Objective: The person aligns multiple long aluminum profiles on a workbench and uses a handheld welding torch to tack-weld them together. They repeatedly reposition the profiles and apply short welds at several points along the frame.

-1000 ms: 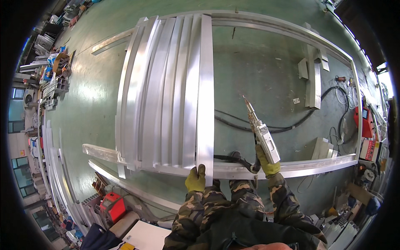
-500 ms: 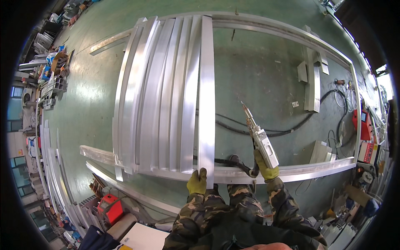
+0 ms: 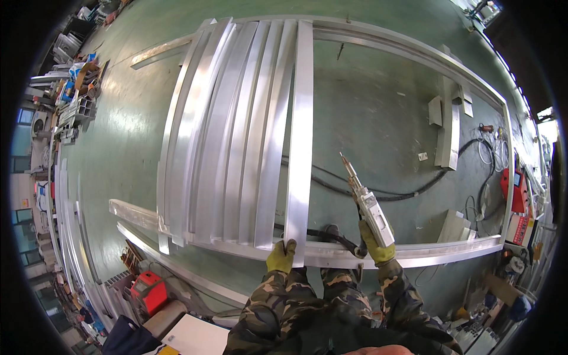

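Observation:
My left hand [image 3: 281, 256], in a yellow-green glove, grips the near end of a long shiny aluminium bar [image 3: 300, 136] that runs away from me across the green floor. That bar is the rightmost of several parallel bars [image 3: 231, 136] lying on a large rectangular metal frame [image 3: 414, 255]. My right hand [image 3: 376, 248], gloved the same, holds a grey welding torch [image 3: 367, 204] with its thin nozzle pointing up and away, above the floor inside the frame. A black hose [image 3: 331, 236] runs from the torch along the floor.
Black cables [image 3: 384, 192] snake over the floor to red machines [image 3: 516, 192] at the right. Short metal offcuts [image 3: 447, 121] lie inside the frame. A red box [image 3: 148, 291] sits near my left leg. More long bars [image 3: 71, 236] are stacked at the left.
The rightmost bar has shifted slightly right under my left hand, opening a gap from its neighbours. The torch has tipped a little more upright.

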A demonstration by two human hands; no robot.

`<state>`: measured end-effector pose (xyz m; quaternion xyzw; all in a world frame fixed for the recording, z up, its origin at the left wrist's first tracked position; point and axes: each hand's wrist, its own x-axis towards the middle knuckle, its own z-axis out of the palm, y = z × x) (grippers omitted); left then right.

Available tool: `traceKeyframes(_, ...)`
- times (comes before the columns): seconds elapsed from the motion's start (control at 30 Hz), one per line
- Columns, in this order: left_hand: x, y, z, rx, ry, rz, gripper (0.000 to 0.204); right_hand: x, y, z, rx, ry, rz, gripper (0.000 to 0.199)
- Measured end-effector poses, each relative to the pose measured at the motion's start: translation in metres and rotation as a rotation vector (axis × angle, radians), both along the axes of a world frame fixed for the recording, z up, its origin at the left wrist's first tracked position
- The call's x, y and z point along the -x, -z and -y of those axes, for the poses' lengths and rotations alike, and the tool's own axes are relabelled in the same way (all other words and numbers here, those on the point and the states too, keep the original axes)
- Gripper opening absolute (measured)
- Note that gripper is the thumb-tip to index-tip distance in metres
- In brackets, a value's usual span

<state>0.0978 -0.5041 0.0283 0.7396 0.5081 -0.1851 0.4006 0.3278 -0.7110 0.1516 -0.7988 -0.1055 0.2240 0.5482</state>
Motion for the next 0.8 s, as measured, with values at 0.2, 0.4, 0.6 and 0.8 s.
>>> traceKeyframes(0.2,-0.001,0.032,-0.001,0.015,-0.073,0.195,0.055,-0.002,0.024,-0.006,0.008,-0.025,0.123,0.029)
traceKeyframes(0.4,0.005,0.043,0.012,-0.042,-0.099,0.178,0.053,-0.002,0.049,0.006,0.073,-0.068,0.084,0.047)
traceKeyframes(0.6,0.009,0.065,0.016,-0.109,-0.15,0.285,0.052,-0.001,0.068,0.015,0.149,-0.119,0.113,0.047)
traceKeyframes(0.8,0.007,0.068,0.011,-0.081,-0.136,0.234,0.052,-0.001,0.054,0.0,0.038,-0.058,0.05,0.03)
